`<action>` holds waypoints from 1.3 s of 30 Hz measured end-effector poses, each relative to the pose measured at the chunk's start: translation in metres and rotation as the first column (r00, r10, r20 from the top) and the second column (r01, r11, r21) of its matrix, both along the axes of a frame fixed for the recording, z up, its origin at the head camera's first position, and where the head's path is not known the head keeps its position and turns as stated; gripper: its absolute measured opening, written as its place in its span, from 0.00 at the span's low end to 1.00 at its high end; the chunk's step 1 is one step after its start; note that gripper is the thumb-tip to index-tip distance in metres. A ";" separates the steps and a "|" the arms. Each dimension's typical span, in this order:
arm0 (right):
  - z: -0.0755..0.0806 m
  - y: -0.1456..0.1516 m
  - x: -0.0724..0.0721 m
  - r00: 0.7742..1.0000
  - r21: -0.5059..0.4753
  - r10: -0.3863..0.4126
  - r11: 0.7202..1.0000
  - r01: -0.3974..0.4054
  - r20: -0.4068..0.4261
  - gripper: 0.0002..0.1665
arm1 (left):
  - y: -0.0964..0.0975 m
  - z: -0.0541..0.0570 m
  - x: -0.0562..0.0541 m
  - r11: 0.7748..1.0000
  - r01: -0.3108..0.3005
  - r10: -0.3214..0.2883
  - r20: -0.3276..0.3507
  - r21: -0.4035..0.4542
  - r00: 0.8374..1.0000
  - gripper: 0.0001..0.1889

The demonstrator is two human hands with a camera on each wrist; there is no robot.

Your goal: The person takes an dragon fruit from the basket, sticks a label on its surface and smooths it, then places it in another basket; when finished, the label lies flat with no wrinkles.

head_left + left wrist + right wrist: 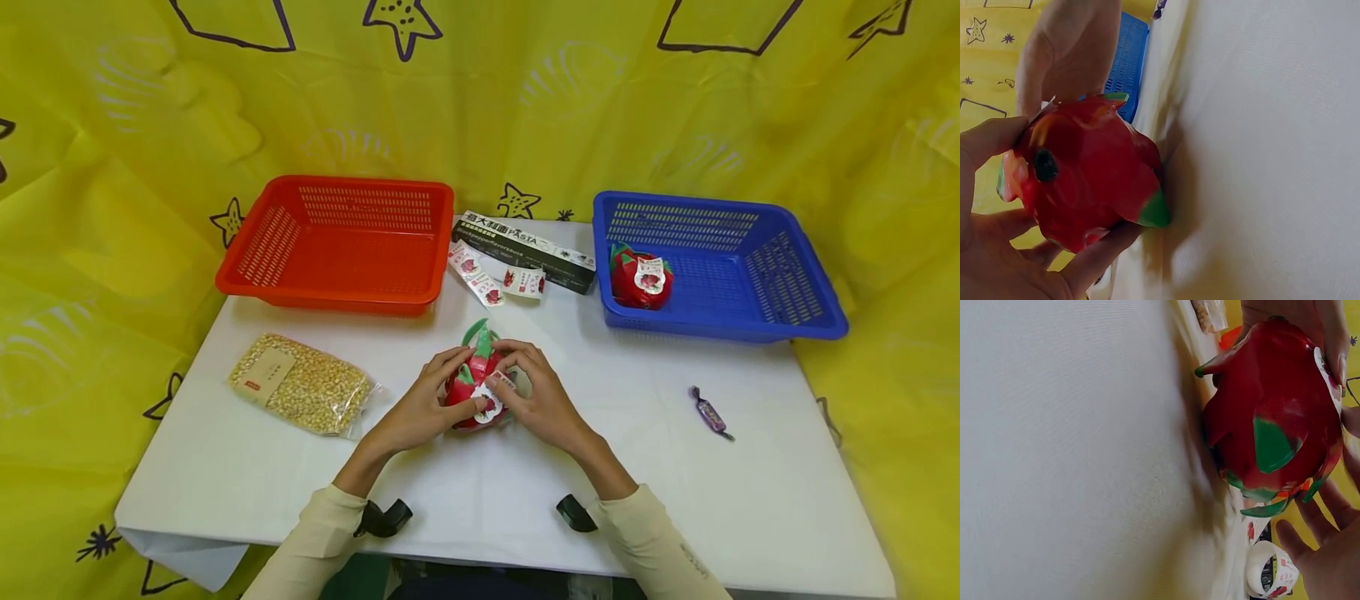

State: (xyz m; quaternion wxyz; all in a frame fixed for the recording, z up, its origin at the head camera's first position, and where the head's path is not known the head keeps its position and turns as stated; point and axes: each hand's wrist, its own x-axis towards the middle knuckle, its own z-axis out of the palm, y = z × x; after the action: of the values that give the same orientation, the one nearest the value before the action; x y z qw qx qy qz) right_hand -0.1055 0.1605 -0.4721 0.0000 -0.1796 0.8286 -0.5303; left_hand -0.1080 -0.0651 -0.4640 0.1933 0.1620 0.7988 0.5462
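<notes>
A red dragon fruit (pixel 462 390) with green leaf tips sits between both hands over the near middle of the table. My left hand (pixel 427 408) grips its left side, thumb on a round white sticker (pixel 489 407); the left wrist view shows fingers beneath the fruit (pixel 1097 169). My right hand (pixel 546 404) holds the other side with curled fingers. Its thumb presses at a small white label (pixel 505 380) near the top; whether that label is stuck down I cannot tell. In the right wrist view the sticker edge shows on the fruit (pixel 1272 394).
A red basket (pixel 337 296) stands at the back left. In the blue basket (pixel 712 329), back right, lies another dragon fruit (pixel 637 279). Between them are a pasta box (pixel 525 246) and a curled sticker strip (pixel 476 275). Bagged corn kernels (pixel 300 383) lie left, a wrapped candy (pixel 710 414) right.
</notes>
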 end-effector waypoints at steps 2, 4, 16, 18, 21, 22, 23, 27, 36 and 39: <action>-0.002 0.000 -0.001 1.000 -0.018 -0.026 1.000 0.026 0.003 0.16 | 0.002 0.000 0.000 1.000 -0.021 0.021 -0.007 -0.003 1.000 0.44; -0.004 -0.001 -0.002 0.998 -0.030 -0.055 0.998 0.055 0.003 0.17 | 0.006 -0.001 0.000 0.998 -0.058 0.058 -0.028 -0.016 0.998 0.41; -0.009 0.001 0.017 0.974 0.089 -0.100 0.989 0.120 -0.201 0.12 | 0.031 0.001 0.002 0.950 -0.282 0.261 -0.152 -0.134 0.953 0.26; -0.009 0.002 0.018 0.982 0.139 -0.054 0.987 0.081 -0.182 0.14 | 0.029 0.001 0.001 0.953 -0.269 0.249 -0.147 -0.140 0.957 0.27; -0.010 0.003 0.018 0.988 0.188 -0.019 0.981 0.049 -0.156 0.20 | 0.021 0.002 0.000 0.978 -0.178 0.167 -0.103 -0.112 0.981 0.30; -0.011 0.004 0.017 0.988 0.202 -0.014 0.978 0.045 -0.154 0.22 | 0.017 0.002 -0.001 0.986 -0.132 0.124 -0.079 -0.101 0.989 0.32; -0.011 0.005 0.017 0.988 0.215 -0.009 0.976 0.043 -0.156 0.23 | 0.013 0.002 -0.002 0.993 -0.084 0.079 -0.054 -0.088 0.995 0.35; -0.013 0.006 0.017 0.986 0.244 0.005 0.969 0.036 -0.166 0.26 | -0.001 0.001 -0.004 0.998 0.056 -0.055 0.024 -0.034 0.998 0.44; -0.015 0.016 0.020 0.978 0.180 0.020 0.984 0.019 -0.210 0.31 | -0.005 0.000 -0.003 0.997 0.081 -0.080 0.047 -0.012 0.996 0.48; -0.017 0.018 0.019 0.966 0.209 0.039 0.978 0.016 -0.257 0.37 | -0.004 0.000 -0.004 0.997 0.082 -0.081 0.037 -0.015 0.996 0.48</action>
State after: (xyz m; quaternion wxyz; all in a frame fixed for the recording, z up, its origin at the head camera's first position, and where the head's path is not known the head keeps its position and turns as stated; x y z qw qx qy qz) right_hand -0.0864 0.1789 -0.4894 -0.0865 -0.2513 0.8716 -0.4120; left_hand -0.1115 -0.0694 -0.4645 0.2313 0.1830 0.7922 0.5342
